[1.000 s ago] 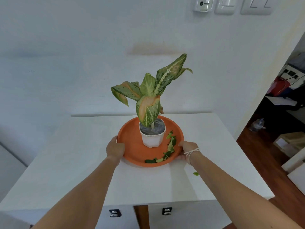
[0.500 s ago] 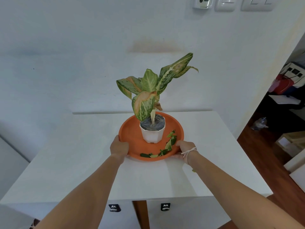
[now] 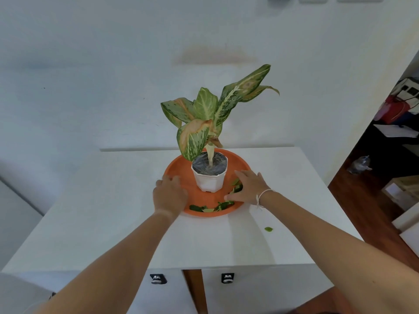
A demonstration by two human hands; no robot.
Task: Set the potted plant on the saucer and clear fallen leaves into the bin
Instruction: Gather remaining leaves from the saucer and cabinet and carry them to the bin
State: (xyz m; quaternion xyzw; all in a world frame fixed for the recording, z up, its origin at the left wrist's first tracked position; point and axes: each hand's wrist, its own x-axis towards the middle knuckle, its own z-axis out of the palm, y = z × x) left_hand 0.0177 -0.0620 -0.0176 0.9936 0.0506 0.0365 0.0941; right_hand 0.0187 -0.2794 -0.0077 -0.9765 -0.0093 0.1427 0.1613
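Our left hand and right hand lie flat with fingers spread, gripping nothing, over the orange saucer – the potted plant stands upright on it; fallen leaves litter its near rim.

I see an orange saucer on a white table. The pot is white, with a grey, shiny cover over its top. The plant has green leaves speckled and veined in cream, some flushed orange-pink. The fallen leaves in the saucer are dark and light green, and a lone leaf on the table is bright green. A thin white string circles my right wrist. The wall is white with a faint brownish stain.
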